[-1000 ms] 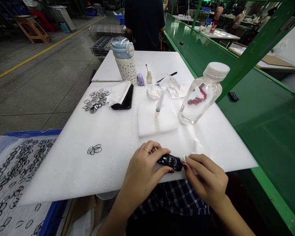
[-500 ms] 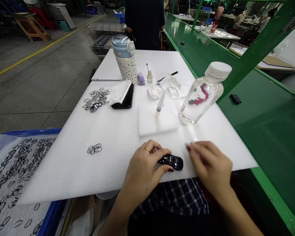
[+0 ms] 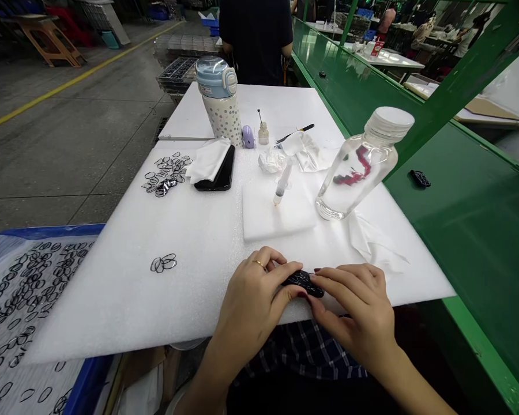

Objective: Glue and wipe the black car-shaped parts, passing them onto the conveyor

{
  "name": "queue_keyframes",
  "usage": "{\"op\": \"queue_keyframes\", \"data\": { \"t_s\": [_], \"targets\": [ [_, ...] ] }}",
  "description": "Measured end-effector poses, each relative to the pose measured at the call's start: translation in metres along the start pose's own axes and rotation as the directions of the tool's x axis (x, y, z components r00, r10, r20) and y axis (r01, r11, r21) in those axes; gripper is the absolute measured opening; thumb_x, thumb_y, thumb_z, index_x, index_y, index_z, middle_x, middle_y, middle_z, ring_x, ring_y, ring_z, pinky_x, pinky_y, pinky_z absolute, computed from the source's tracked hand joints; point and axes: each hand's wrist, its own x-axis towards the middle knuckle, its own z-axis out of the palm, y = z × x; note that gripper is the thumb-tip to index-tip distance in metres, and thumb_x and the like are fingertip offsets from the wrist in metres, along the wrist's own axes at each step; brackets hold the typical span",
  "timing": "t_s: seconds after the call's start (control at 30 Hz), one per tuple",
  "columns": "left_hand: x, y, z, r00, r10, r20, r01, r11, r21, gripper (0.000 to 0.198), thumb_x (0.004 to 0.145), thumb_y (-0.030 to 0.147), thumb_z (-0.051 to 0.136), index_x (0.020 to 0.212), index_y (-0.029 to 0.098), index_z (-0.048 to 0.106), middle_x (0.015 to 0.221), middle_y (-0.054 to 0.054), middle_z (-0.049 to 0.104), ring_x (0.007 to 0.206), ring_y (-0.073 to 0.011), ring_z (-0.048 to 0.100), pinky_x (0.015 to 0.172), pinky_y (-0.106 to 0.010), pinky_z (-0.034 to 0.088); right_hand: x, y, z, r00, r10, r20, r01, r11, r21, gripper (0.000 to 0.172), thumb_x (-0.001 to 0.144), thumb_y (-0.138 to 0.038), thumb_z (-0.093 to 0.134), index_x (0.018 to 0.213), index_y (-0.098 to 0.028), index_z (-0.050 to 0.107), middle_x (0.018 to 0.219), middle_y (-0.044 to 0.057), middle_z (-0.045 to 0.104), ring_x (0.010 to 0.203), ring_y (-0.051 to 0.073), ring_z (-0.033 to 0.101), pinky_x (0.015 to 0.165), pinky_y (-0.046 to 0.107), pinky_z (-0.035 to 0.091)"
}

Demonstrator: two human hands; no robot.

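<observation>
A small glossy black part (image 3: 303,282) lies near the front edge of the white foam sheet (image 3: 190,242). My left hand (image 3: 253,297), with a ring on one finger, grips its left end between thumb and fingers. My right hand (image 3: 357,305) has come onto the part's right end, with fingertips and thumb pinching it. A white wipe (image 3: 374,242) lies flat on the foam just beyond my right hand. A few black rubber rings (image 3: 163,263) lie to the left of my hands.
A clear bottle (image 3: 358,167), a syringe (image 3: 281,184) on a small foam pad, a phone (image 3: 218,170), a dotted flask (image 3: 220,101) and a pile of rings (image 3: 166,173) stand farther back. A green conveyor (image 3: 458,190) runs on the right. A blue bin of rings (image 3: 21,300) sits on the left. A person stands beyond the table.
My right hand let the white wipe go on the foam to the right, then came back and took hold of the black part's right end. My left hand kept its grip.
</observation>
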Motion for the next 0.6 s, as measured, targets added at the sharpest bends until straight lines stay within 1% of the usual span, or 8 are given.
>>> {"op": "queue_keyframes", "data": {
  "t_s": [0.13, 0.23, 0.33, 0.43, 0.5, 0.53, 0.57, 0.6],
  "targets": [
    [-0.002, -0.001, 0.0, 1.0, -0.008, -0.006, 0.007, 1.0, -0.006, 0.024, 0.089, 0.03, 0.061, 0.113, 0.028, 0.066, 0.1, -0.003, 0.058, 0.088, -0.0217, 0.056, 0.077, -0.041, 0.049, -0.001, 0.002, -0.004, 1.0, -0.03, 0.002, 0.03, 0.999, 0.018, 0.025, 0.084, -0.014, 0.067, 0.108, -0.019, 0.064, 0.098, 0.005, 0.071, 0.083, 0.021, 0.06, 0.078, 0.041, 0.04],
    [-0.003, -0.003, 0.0, 1.0, -0.005, -0.002, 0.005, 1.0, -0.027, 0.027, 0.086, 0.024, 0.064, 0.113, 0.029, 0.065, 0.101, -0.002, 0.057, 0.091, -0.0212, 0.056, 0.078, -0.04, 0.049, 0.002, 0.004, -0.009, 0.991, -0.011, 0.134, 0.0, 0.997, 0.079, 0.026, 0.086, -0.015, 0.064, 0.111, -0.02, 0.061, 0.103, 0.006, 0.069, 0.09, 0.023, 0.059, 0.079, 0.041, 0.043],
    [-0.005, -0.004, -0.002, 1.0, 0.01, 0.018, -0.009, 0.999, -0.052, 0.037, 0.085, 0.02, 0.064, 0.12, 0.029, 0.061, 0.107, -0.001, 0.057, 0.098, -0.0209, 0.056, 0.084, -0.04, 0.049, 0.006, 0.001, -0.006, 0.957, 0.046, 0.287, -0.087, 0.987, 0.132, 0.043, 0.087, -0.018, 0.061, 0.128, -0.018, 0.05, 0.11, 0.009, 0.065, 0.098, 0.025, 0.057, 0.082, 0.042, 0.047],
    [-0.006, -0.002, -0.005, 1.0, -0.005, 0.025, 0.006, 0.998, -0.056, 0.049, 0.085, 0.022, 0.063, 0.132, 0.029, 0.05, 0.112, -0.002, 0.057, 0.103, -0.021, 0.056, 0.088, -0.039, 0.049, 0.007, -0.006, -0.007, 0.949, 0.055, 0.311, -0.105, 0.984, 0.145, 0.057, 0.088, -0.016, 0.054, 0.142, -0.018, 0.035, 0.107, 0.009, 0.065, 0.094, 0.024, 0.058, 0.078, 0.041, 0.05],
    [-0.006, -0.001, -0.006, 0.999, -0.035, 0.033, 0.037, 0.998, -0.056, 0.055, 0.086, 0.029, 0.063, 0.137, 0.029, 0.044, 0.117, -0.002, 0.056, 0.105, -0.0215, 0.055, 0.091, -0.039, 0.049, 0.004, -0.001, -0.019, 0.958, 0.105, 0.266, -0.139, 0.984, 0.11, 0.054, 0.089, -0.017, 0.052, 0.141, -0.023, 0.038, 0.106, 0.007, 0.066, 0.091, 0.023, 0.061, 0.077, 0.04, 0.052],
    [-0.007, -0.001, -0.006, 0.998, -0.054, 0.036, 0.056, 0.997, -0.055, 0.055, 0.087, 0.033, 0.063, 0.138, 0.03, 0.042, 0.12, -0.002, 0.055, 0.107, -0.0218, 0.055, 0.092, -0.04, 0.049, -0.001, 0.008, -0.031, 0.962, 0.175, 0.211, -0.192, 0.98, 0.059, 0.051, 0.089, -0.021, 0.053, 0.139, -0.025, 0.041, 0.106, 0.006, 0.066, 0.092, 0.023, 0.062, 0.078, 0.041, 0.052],
    [-0.007, -0.002, -0.006, 0.997, -0.067, 0.04, 0.069, 0.996, -0.052, 0.054, 0.088, 0.036, 0.061, 0.138, 0.03, 0.042, 0.121, -0.003, 0.055, 0.107, -0.022, 0.055, 0.092, -0.04, 0.05, -0.009, 0.021, -0.046, 0.955, 0.271, 0.119, -0.271, 0.962, -0.019, 0.049, 0.089, -0.026, 0.056, 0.136, -0.027, 0.045, 0.108, 0.006, 0.066, 0.095, 0.024, 0.063, 0.08, 0.041, 0.052],
    [-0.007, -0.003, -0.006, 0.997, -0.07, 0.04, 0.071, 0.996, -0.045, 0.051, 0.089, 0.038, 0.059, 0.137, 0.03, 0.044, 0.121, -0.003, 0.055, 0.108, -0.0221, 0.055, 0.092, -0.04, 0.05, -0.019, 0.039, -0.063, 0.923, 0.385, -0.008, -0.383, 0.916, -0.121, 0.048, 0.087, -0.033, 0.059, 0.133, -0.029, 0.049, 0.11, 0.006, 0.066, 0.096, 0.026, 0.064, 0.079, 0.043, 0.053]
  ]
}}
